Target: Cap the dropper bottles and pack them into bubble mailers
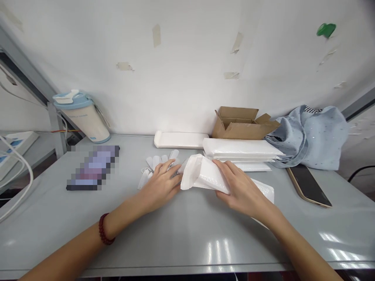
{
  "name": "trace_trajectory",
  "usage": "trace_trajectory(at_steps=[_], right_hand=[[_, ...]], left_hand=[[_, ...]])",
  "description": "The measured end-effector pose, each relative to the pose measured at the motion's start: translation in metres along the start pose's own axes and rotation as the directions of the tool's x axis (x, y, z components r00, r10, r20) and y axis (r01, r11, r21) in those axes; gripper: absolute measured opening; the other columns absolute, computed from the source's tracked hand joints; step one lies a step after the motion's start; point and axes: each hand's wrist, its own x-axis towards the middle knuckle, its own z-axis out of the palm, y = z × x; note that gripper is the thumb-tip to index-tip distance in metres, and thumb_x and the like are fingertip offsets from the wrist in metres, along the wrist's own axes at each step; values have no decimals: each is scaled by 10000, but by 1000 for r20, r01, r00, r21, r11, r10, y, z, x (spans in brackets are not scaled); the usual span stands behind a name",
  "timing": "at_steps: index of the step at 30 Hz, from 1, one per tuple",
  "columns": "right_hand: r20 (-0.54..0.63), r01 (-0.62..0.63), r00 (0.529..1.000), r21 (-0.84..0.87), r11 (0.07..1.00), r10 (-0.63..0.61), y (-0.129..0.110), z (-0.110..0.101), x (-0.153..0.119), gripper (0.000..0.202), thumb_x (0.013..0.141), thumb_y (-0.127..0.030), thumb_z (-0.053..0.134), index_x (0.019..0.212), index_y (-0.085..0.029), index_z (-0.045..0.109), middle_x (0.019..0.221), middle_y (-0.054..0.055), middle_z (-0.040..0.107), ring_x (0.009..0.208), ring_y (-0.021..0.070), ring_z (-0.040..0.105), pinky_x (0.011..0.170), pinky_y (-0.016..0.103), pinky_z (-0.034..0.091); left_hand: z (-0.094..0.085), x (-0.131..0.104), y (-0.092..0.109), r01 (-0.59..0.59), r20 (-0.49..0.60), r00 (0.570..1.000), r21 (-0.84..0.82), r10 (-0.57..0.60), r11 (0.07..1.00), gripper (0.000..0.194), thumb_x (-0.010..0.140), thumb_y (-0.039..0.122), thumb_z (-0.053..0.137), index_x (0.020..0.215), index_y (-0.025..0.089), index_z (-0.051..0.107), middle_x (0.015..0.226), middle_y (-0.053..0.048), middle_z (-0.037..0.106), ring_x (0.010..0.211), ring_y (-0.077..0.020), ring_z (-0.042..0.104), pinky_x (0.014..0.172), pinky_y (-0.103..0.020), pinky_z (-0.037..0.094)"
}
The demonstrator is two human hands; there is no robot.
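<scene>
My right hand [238, 187] is closed round a white bubble mailer [208, 173], whose left end with its flap is raised off the table. Just left of that mailer, my left hand [162, 183] reaches over a small pile of clear and whitish plastic pieces [154, 163]; its fingers are bent, and what they hold, if anything, is hidden. Behind my right hand lies a stack of white mailers [243, 148]. Another white mailer [265, 191] shows partly beneath my right hand and forearm. A flat white mailer pile [183, 139] rests near the wall.
An open cardboard box [246, 128] stands behind the stack, beside a light blue fabric bag [319, 136]. One phone [309, 185] lies at the right, a pixelated device [93, 168] at the left. A tumbler [88, 119] and a power strip [17, 146] are farther left on the grey table [175, 242].
</scene>
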Motion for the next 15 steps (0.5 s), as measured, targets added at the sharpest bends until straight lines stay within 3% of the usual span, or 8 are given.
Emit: trace_trajectory(at_steps=[2,5,8,10,11,13,15], right_hand=[[1,5,1000,-1,1000,-5,1,0,0,702,695,-156,544,1355,-185,307,1070,109,508,936,275,507,770,403,458],[-2,12,1000,-5,1000,-12,2,0,0,704,694,-152,544,1357,-190,310,1061,109,512,929,275,509,751,393,461],[-6,4,1000,-13,1000,-4,2,1,-1,716,691,-153,551,1362,-183,304,1048,109,512,916,272,509,745,393,461],[0,5,1000,-19,1000,-5,2,1,0,717,690,-152,552,1362,-171,303,1030,109,513,907,268,507,747,393,458],[5,6,1000,-21,1000,-6,2,2,0,711,689,-149,550,1358,-168,309,1021,108,513,902,266,506,749,392,457],[20,11,1000,-23,1000,-11,2,3,1,689,690,-142,543,1344,-164,327,1013,107,511,890,259,503,747,387,455],[38,15,999,-20,1000,-14,0,4,1,669,689,-137,536,1329,-160,342,1005,106,509,875,253,502,743,382,455]], left_hand=[[2,0,-1,4,-27,1000,-34,-5,999,276,902,149,438,1109,196,614,1232,-116,573,1267,-376,347,929,-566,376],[2,1,-5,47,-203,976,-160,-79,986,212,901,168,456,984,184,651,1086,-103,637,1166,-304,464,931,-487,410],[-10,0,-6,167,-352,888,-352,-296,921,146,882,205,498,860,182,640,932,-66,671,957,-222,584,826,-367,481],[-21,-2,-5,242,-361,831,-451,-424,859,98,863,230,528,837,190,613,867,-34,672,820,-182,607,736,-312,496],[-27,-3,-4,243,-361,825,-469,-435,849,83,858,233,536,828,190,601,848,-25,667,779,-169,603,705,-295,494],[-34,-5,-3,143,-385,859,-450,-337,881,59,854,200,538,813,188,578,815,-19,650,761,-158,593,689,-282,486],[-34,-6,-2,-32,-414,900,-376,-137,926,71,853,131,524,834,185,567,798,-21,638,800,-163,590,719,-291,484]])
